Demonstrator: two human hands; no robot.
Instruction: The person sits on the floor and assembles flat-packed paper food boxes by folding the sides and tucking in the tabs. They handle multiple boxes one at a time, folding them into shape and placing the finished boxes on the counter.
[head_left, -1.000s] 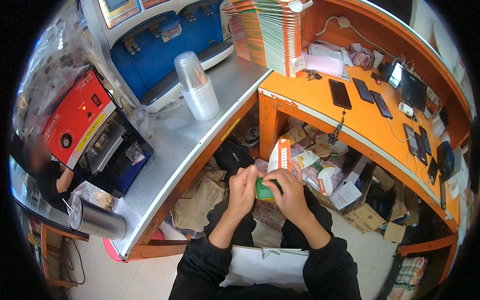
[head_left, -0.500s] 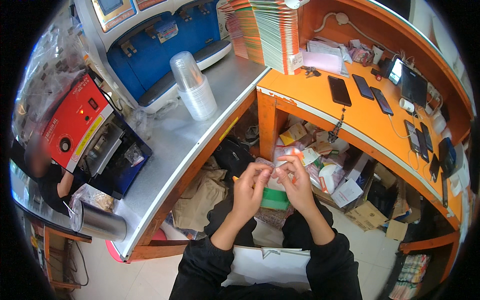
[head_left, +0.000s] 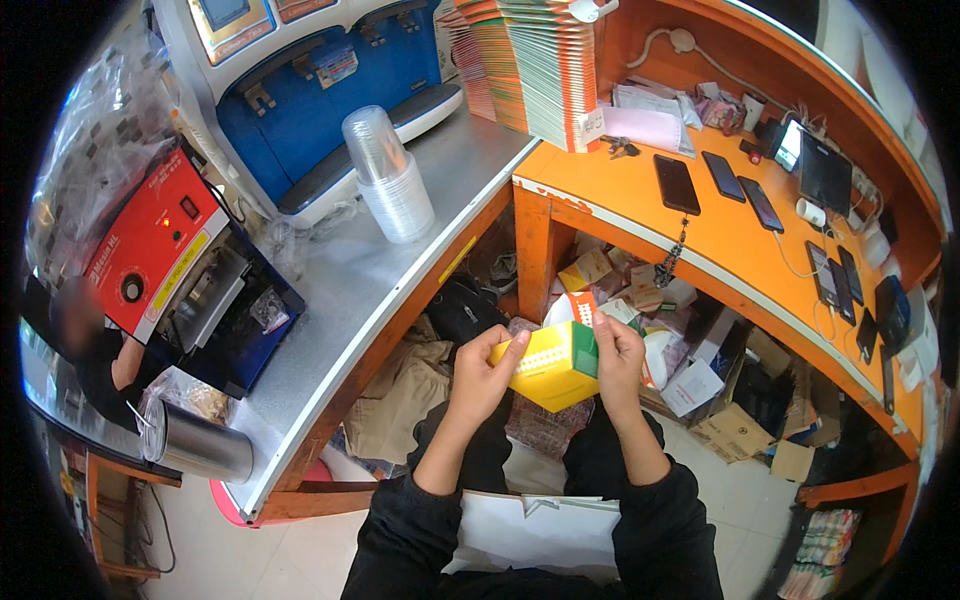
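Observation:
Between my two hands is a small cardboard food box (head_left: 550, 372), yellow with a white dotted band, a green end and an orange-and-white flap standing up at the top. My left hand (head_left: 482, 372) grips its left side, thumb on the yellow face. On the green end, my right hand (head_left: 621, 360) closes with its thumb at the upper edge. The box is tilted, held in the air above my knees. Across my lap lie white flat card pieces (head_left: 535, 535).
On the left metal counter (head_left: 325, 290) stand stacked clear plastic cups (head_left: 390, 190), a red machine (head_left: 150, 260) and a metal canister (head_left: 200, 440). The orange desk (head_left: 620, 175) on the right holds several phones (head_left: 677, 183) and stacked flat cartons (head_left: 545, 70). Cardboard boxes (head_left: 735, 430) sit below. Another person (head_left: 100, 350) is at far left.
My hands have moved apart from a fingertip-to-fingertip pose. The box between them has come up and turned, so its yellow side and orange-and-white flap now show.

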